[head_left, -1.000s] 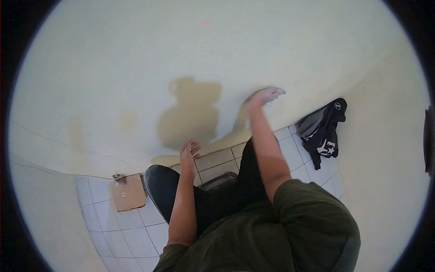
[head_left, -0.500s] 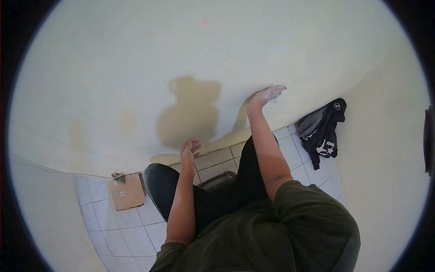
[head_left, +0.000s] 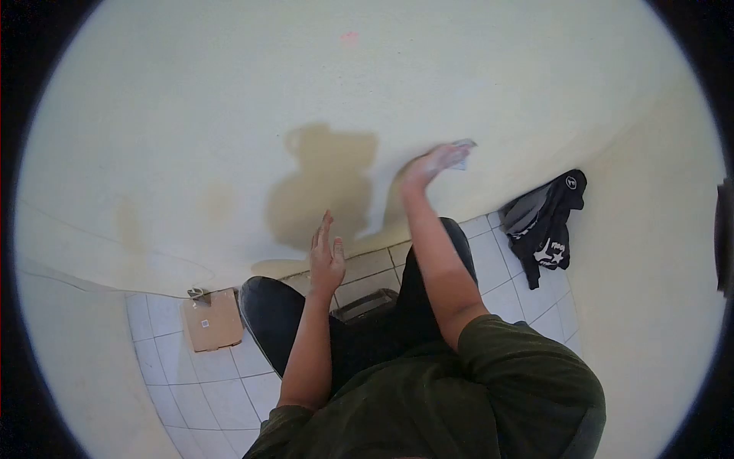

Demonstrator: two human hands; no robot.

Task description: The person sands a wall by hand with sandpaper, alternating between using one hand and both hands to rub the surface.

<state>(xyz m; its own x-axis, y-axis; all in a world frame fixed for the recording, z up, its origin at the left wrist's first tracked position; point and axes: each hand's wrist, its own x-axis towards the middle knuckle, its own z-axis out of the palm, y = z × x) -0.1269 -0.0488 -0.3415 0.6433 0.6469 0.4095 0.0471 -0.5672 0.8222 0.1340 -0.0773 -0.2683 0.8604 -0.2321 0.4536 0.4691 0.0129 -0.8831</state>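
My right hand (head_left: 434, 162) is flat up against the pale wall (head_left: 489, 84), its fingers pressing a thin grey-white sheet (head_left: 461, 164) to the surface. Edges of the sheet stick out past the fingertips and below them; most of it is hidden under the fingers. A whitish dusting shows on these fingers. My left hand (head_left: 327, 260) is raised above my left knee, fingers straight and thumb apart, with nothing in it. Its fingertips overlap the lower part of my shadow (head_left: 321, 191) on the wall.
A flattened cardboard piece (head_left: 214, 325) lies on the tiled floor (head_left: 202, 402) at left, near a cable (head_left: 153, 294) along the wall. Dark clothing with white print (head_left: 547, 226) lies in the right corner. Between my knees is a low dark object (head_left: 367, 304).
My right hand has slid left along the wall with the sheet. My left hand has risen slightly and turned, its fingers now pointing up.
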